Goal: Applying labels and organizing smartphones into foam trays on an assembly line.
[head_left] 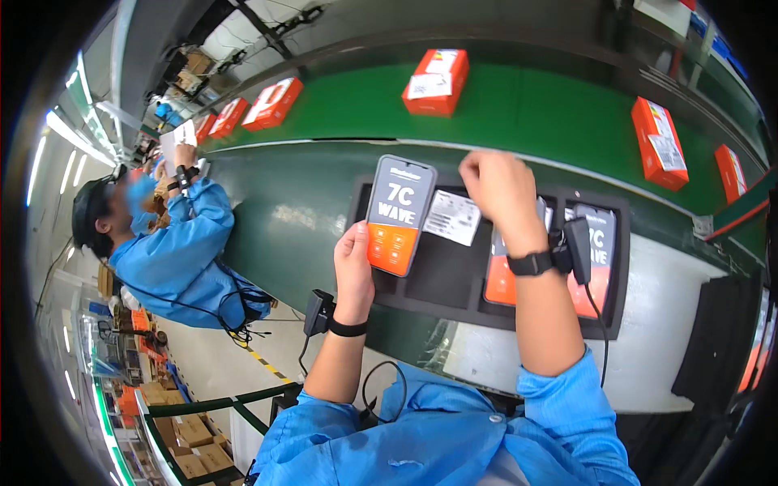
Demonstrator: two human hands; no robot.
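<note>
Left hand [354, 263] nearest, fingers clamped on smartphone [399, 214], upright over black tray [421, 267]. Right hand [498, 186] fingers pinched on white label [452, 217] beside phone, seemingly not yet stuck. Two phones [596, 259] remain in tray. Orange boxes [436, 81] on far green conveyor [535, 113].

Bright, even light — ceiling strips glaring far left; fisheye-bent, dark rim

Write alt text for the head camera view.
The left hand holds up a phone while the right hand pinches a white label beside it, above a black tray holding two more phones. Orange boxes ride a green conveyor belt beyond.
</note>
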